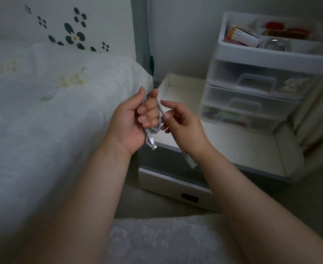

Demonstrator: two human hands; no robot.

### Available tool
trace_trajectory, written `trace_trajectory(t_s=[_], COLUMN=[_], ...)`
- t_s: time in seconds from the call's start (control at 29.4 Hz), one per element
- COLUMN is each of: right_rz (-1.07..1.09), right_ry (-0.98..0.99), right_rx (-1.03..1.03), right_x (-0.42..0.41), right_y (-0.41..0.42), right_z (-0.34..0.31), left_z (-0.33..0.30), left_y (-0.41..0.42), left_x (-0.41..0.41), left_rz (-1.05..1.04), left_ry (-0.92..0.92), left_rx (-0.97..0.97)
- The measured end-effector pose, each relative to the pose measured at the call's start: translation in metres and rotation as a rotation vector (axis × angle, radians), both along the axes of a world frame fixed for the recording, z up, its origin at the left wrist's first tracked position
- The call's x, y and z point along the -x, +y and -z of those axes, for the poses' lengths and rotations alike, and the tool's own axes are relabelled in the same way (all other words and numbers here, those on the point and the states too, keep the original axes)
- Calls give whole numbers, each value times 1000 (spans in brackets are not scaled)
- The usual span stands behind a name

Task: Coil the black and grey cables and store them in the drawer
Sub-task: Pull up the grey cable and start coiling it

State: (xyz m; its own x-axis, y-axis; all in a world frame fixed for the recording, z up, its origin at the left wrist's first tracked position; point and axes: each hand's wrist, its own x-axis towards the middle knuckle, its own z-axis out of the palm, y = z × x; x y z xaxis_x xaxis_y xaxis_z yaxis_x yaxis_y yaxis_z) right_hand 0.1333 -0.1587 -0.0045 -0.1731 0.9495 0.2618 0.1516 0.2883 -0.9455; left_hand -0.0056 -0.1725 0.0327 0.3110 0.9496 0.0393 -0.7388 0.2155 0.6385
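White quilted bed (52,111) sat left, white nightstand (233,147) right carrying a translucent plastic drawer unit (252,96), with the nightstand's drawer (176,185) pulled out below. Left hand (132,121) was fisted around the grey cable (159,119), bunched in loops in front of the nightstand; right hand (181,121) was loosely open beside it, holding nothing I could see. Cable looked light, round, rubbery and springy, so best pinched across the loops, not by the clear plastic plugs (152,143).

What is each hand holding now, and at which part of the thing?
The left hand grips the coiled loops of the grey cable; both plugs hang free. The right hand is open beside the coil; no grip shows.
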Motion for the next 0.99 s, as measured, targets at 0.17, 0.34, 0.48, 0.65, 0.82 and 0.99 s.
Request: trace_trajectory(t_s=[0.17, 0.34, 0.48, 0.65, 0.82, 0.99], right_rz=[-137, -223, -127, -116, -106, -111], right_ry=[-182, -463, -627, -598, -527, -247], right_rx=[-15, -15, -258, -432, -288, 70], right_x=[-4, -11, -4, -5, -7, -12], right_y=[-5, -13, -14, -8, -9, -7], right_z=[-5, -18, -20, -19, -20, -20], left_z=[0, 2, 0, -4, -2, 0], left_y=[4, 4, 1, -4, -8, -11], left_x=[12, 20, 12, 5, -4, -16], left_rz=[-87, -125, -217, -245, -225, -250], left_ry=[-136, -280, -87, 27, 226, 418], left_rx=[87, 177, 207, 124, 55, -4])
